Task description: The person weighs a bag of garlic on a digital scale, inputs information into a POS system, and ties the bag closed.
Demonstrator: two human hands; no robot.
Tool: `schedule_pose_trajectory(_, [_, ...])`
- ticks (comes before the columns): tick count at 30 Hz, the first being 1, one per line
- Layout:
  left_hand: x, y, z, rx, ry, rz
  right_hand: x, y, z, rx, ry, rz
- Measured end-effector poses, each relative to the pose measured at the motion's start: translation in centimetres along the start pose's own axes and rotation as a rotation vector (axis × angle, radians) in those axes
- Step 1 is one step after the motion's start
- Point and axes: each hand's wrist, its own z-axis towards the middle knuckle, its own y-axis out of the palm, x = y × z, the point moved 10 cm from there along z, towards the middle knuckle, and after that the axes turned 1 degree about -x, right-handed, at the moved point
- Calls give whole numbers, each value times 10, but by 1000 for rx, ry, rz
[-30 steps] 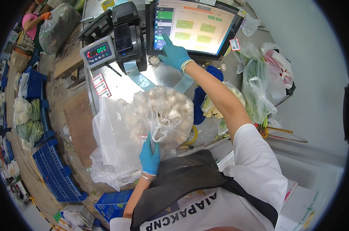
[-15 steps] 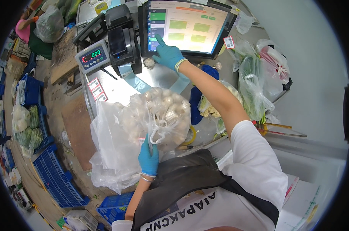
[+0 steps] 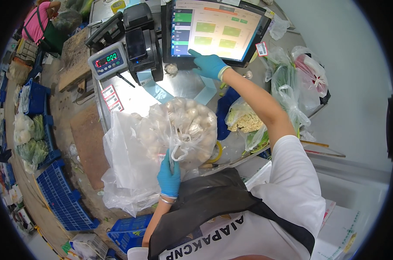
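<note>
My gloved left hand (image 3: 169, 177) is closed on the near edge of a clear plastic bag, beside its white knotted handles. The bag of garlic bulbs (image 3: 197, 123) bulges on the steel counter, with a loose stretch of clear plastic (image 3: 129, 158) spread to its left. Farther off, my gloved right hand (image 3: 208, 66) holds nothing. Its index finger points at the lower left of a touchscreen (image 3: 216, 30), and its other fingers are partly bent. Whether the fingertip touches the glass I cannot tell.
Left of the screen stand a label printer (image 3: 143, 52) and a scale display (image 3: 108, 60). A loose garlic bulb (image 3: 171, 69) lies beside them. Bagged cauliflower (image 3: 246, 119) and bagged green vegetables (image 3: 285, 89) lie to the right. At far left, a person in pink (image 3: 35, 24) bends near crates.
My right hand has drawn down and right, toward the screen's lower edge. My left hand keeps its grip on the bag. The person in pink has shifted, and their bag is lower.
</note>
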Motion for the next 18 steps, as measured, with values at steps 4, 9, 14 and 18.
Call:
schedule_pose_trajectory(4, [1, 0, 1, -8, -45, 18, 43, -6, -30, -164, 168, -97])
schedule_pose_trajectory(9, [4, 1, 3, -1, 16, 9, 99, -90, -62, 308, 475, -109])
schedule_pose_trajectory(14, [-7, 3, 1, -36, -83, 48, 46, -82, -54, 344, 243, -63])
schedule_pose_trajectory(18, [-10, 3, 1, -25, -52, 8, 7, -29, -36, 39, 218, -43])
